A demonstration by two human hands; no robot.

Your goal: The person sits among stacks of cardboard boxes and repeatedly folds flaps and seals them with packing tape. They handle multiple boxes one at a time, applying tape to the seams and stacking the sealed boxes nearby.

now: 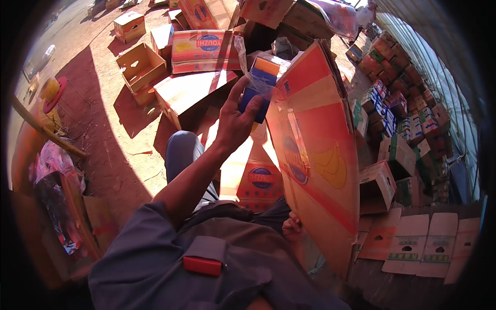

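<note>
My left hand (pixel 235 116) grips a blue and orange tape dispenser (pixel 257 93), thumb on one side and fingers on the other. Clear packing tape (pixel 241 52) trails off it, crumpled and catching the light. Beside it, a red and tan cardboard banana carton (pixel 329 128) stands on edge, apparently folded flat, with clear tape across its printed face. Low on that carton, the curled fingers of my right hand (pixel 292 226) hold its near edge; the rest of this hand is partly hidden. Between my legs lies another printed carton (pixel 261 182).
Open and closed cartons (pixel 141 66) lie ahead on sunlit dirt ground. Many boxes are stacked (pixel 403 97) along a tarp wall at right. Flattened cartons (pixel 407 244) lie low right. A yellow pole (pixel 46 130) and plastic-draped container (pixel 58 166) stand left.
</note>
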